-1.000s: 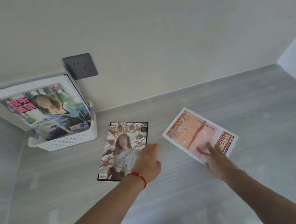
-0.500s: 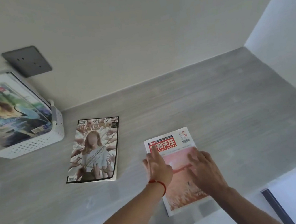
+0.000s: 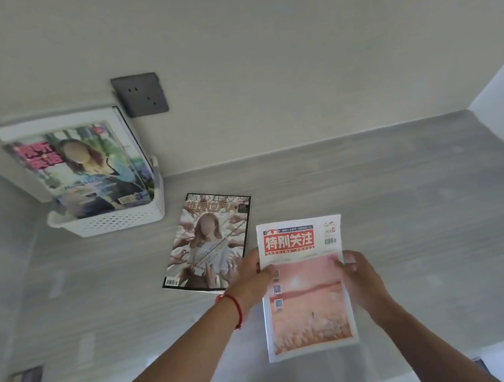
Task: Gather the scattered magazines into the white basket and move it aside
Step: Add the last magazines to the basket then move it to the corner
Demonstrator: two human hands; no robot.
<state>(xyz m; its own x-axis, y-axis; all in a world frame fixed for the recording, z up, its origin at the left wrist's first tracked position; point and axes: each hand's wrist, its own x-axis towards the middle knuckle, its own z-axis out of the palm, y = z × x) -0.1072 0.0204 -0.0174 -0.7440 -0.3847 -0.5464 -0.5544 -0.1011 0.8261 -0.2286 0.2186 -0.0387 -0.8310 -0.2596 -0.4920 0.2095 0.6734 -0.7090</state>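
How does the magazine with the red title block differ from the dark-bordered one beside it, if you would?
The red-titled magazine is gripped by the left hand and right hand; the dark-bordered magazine lies untouched, tilted. One is white-bordered, one dark. Both are outside the white basket.

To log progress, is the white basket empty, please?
No, the white basket already holds magazines standing upright against the wall.

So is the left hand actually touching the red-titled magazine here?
Touching. The head view shows the left hand gripping the left edge of the red-titled magazine, thumb lying on the cover, while the right hand holds the opposite edge.
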